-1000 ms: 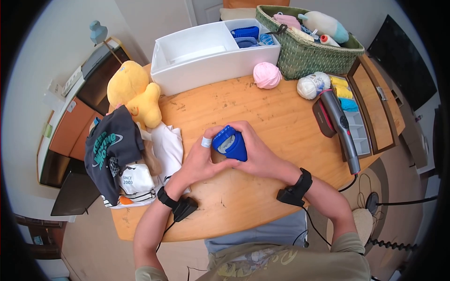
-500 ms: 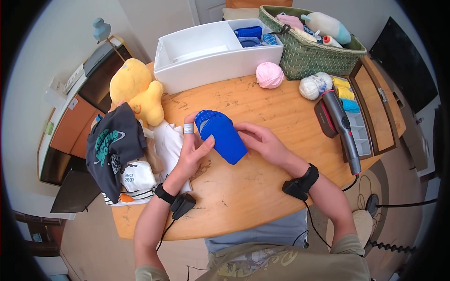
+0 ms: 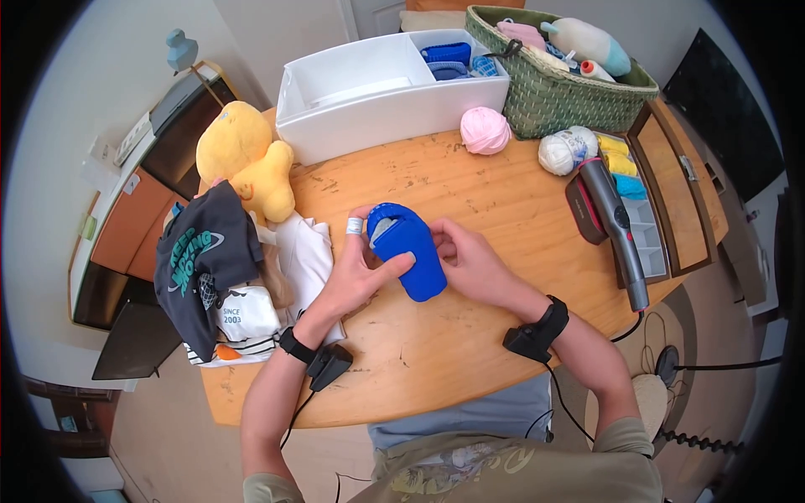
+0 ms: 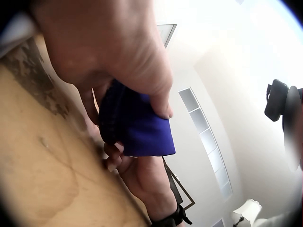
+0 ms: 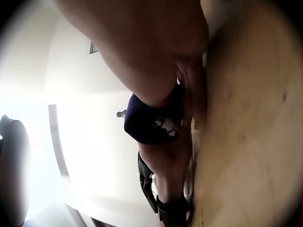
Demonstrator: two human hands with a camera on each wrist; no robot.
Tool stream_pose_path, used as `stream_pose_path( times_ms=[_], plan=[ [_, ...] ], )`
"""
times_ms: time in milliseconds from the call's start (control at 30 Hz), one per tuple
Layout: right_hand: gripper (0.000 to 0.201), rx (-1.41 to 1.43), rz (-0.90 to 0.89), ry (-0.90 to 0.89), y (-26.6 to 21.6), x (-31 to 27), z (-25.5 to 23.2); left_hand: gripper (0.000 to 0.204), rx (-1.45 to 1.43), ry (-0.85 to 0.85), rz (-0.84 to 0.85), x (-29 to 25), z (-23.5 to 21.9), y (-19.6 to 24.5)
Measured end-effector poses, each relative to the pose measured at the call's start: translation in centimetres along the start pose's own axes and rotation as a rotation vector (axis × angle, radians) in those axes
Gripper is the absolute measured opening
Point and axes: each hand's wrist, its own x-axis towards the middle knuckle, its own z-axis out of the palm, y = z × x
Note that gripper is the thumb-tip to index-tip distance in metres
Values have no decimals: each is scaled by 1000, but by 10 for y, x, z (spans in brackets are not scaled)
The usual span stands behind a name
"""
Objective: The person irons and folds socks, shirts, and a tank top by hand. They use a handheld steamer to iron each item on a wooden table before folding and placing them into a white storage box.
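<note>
Shaping the rolled blue cloth (image 3: pixel 422 268) seems the step in hand: the left hand (image 3: pixel 356 272) grips it above the table (image 3: pixel 398 356); the right hand (image 3: pixel 482 267) curls beside it (pinching or not, I cannot tell). Next probably calls for a steady, snug hold. The head view shows its grey patch (image 3: pixel 383 228); the left wrist view doesn't.

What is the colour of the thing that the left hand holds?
The thing is mostly bright blue, grey near one end; best in head view.
</note>
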Motion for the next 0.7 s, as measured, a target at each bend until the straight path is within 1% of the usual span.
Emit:
stream_pose_path(
  times_ms=[167, 200, 300, 400, 500, 600, 700],
  plan=[
    [27, 251, 102, -35, -11, 0, -2, 67, -136, 92, 25, 3, -3, -2],
    [27, 307, 122, -39, -12, 1, -2, 66, -127, 113, 54, 3, -2, -2],
    [27, 362, 183, -91, -17, 2, -7, 65, -203, 156, 31, 4, -4, -2],
    [29, 401, 179, -99, -12, 3, -7, 63, -191, 194, 50, 5, -3, -4],
    [34, 432, 216, -138, -9, 6, -8, 62, -207, 251, 25, 6, -2, -4],
    [39, 420, 258, -201, -8, 9, -15, 61, -200, 244, 34, 5, -1, -4],
    [40, 420, 297, -206, -13, 9, -17, 57, -170, 265, 56, 5, 1, -6]
  ],
)
